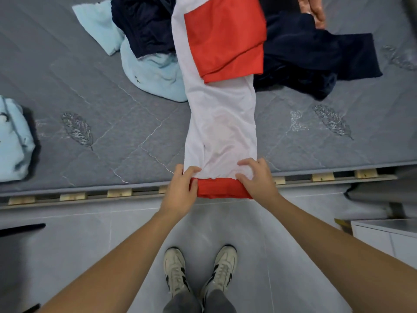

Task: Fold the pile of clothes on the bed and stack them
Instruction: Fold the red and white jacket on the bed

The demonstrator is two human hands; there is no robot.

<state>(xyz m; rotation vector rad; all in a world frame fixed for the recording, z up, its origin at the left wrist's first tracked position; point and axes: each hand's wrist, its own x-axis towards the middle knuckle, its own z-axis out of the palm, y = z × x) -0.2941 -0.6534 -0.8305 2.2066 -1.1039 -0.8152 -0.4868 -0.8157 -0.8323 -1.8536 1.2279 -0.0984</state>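
Shirt [222,123] | white-and-red, folded narrow, lying from bed [112,132] edge back over the clothes pile [304,59] | left hand [180,188], right hand [257,177] pinch near hem corners, fingers curled | seems light, limp, slippery; hold both corners

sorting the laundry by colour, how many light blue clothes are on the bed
3 by what shows: one flat piece at the far left of the pile, one bunched piece beside the white and red garment, one folded piece at the left edge. Others may lie hidden under the dark clothes.

Both hands [222,180] gripping white-and-red garment [222,127] hem, grey mattress [112,132] edge
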